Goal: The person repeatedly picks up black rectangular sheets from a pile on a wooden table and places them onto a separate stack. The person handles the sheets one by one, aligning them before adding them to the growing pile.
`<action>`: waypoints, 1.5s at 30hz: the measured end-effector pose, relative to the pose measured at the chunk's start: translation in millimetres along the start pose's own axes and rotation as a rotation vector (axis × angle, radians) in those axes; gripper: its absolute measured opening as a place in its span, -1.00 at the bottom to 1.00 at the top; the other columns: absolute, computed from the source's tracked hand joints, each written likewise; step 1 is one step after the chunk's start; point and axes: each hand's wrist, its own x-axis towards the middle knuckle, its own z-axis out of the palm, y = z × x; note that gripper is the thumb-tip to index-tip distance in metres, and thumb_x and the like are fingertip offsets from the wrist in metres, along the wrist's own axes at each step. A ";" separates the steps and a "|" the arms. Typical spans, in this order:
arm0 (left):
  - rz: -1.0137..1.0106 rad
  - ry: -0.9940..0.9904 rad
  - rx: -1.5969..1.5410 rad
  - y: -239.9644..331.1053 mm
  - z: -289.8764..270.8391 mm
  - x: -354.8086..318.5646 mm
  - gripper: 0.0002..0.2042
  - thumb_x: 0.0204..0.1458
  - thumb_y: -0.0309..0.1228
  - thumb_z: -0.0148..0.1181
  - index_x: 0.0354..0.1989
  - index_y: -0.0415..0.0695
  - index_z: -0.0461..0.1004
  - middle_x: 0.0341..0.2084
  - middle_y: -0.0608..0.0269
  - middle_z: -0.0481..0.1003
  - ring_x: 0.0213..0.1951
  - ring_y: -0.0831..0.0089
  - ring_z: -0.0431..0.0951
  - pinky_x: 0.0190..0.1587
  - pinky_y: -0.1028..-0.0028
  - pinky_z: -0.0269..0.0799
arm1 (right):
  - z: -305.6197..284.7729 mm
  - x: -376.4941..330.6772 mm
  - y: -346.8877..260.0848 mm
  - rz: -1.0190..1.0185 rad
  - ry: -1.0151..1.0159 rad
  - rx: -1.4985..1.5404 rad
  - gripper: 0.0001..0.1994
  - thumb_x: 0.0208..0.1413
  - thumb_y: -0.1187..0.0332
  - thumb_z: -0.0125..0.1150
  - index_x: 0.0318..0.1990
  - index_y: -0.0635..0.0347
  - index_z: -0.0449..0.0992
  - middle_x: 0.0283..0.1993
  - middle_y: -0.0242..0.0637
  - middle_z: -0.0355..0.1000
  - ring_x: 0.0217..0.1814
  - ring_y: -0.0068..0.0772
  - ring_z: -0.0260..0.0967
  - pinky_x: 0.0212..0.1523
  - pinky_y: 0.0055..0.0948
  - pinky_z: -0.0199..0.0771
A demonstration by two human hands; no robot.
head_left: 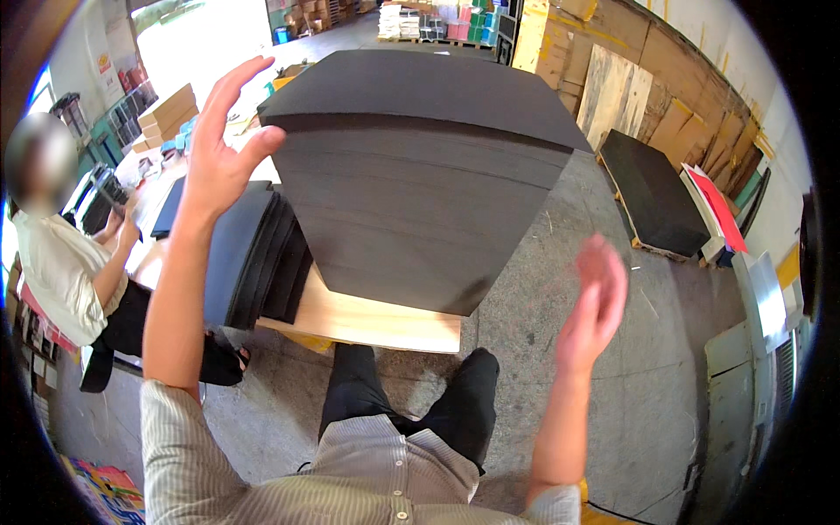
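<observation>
Vantage: head-worn fisheye camera, on the person's head.
Facing: downward and forward, over a tall black sheet stack (420, 166) on a wooden pallet (367, 319).
Nearness: close; raised forearms enter from the lower edge.
Distortion: edges curve toward the rim.

Tall stack of sheets (420, 175): matte black, its side finely lined in dark grey; it stood just beyond the left hand's (219, 149) fingertips.
Lower pile of sheets (258, 254): black, below the left fingers.
Board under the stacks (367, 319): pale wood.
Shirt sleeve (188, 455): grey-and-white fine stripes.
Trousers (464, 402): black.
Floor (612, 350): mottled grey concrete, behind the right hand's (595, 302) fingers.
Flat sheet (717, 210): red, well beyond the right fingers.
</observation>
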 end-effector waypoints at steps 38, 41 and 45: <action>0.008 0.259 -0.678 -47.5 80.9 -8.7 -0.70 0.36 -0.33 -0.23 -0.16 -0.23 0.44 -0.03 0.06 0.48 0.17 0.21 0.38 0.31 0.26 0.12 | 87.6 131.9 24.8 -0.470 -0.129 -0.065 -0.79 0.22 0.43 0.04 -0.09 0.34 0.52 0.05 -0.07 0.49 0.28 -0.10 0.30 0.35 -0.15 0.12; -0.009 0.276 -0.711 -44.3 84.6 -6.6 -0.72 0.36 -0.33 -0.22 -0.18 -0.23 0.43 -0.04 0.06 0.47 0.18 0.19 0.37 0.31 0.23 0.11 | 86.2 133.1 21.2 -0.466 -0.139 -0.070 -0.80 0.22 0.42 0.05 -0.11 0.33 0.52 0.05 -0.07 0.49 0.28 -0.09 0.30 0.35 -0.15 0.13; -0.021 0.260 -0.678 -43.2 79.1 -8.2 -0.72 0.35 -0.31 -0.20 -0.20 -0.22 0.41 -0.04 0.06 0.47 0.18 0.19 0.37 0.31 0.20 0.09 | 79.1 137.5 -23.2 -0.488 -0.172 0.064 -0.47 0.22 0.07 0.10 0.15 0.38 0.37 0.13 -0.01 0.43 0.26 -0.08 0.32 0.31 -0.18 0.16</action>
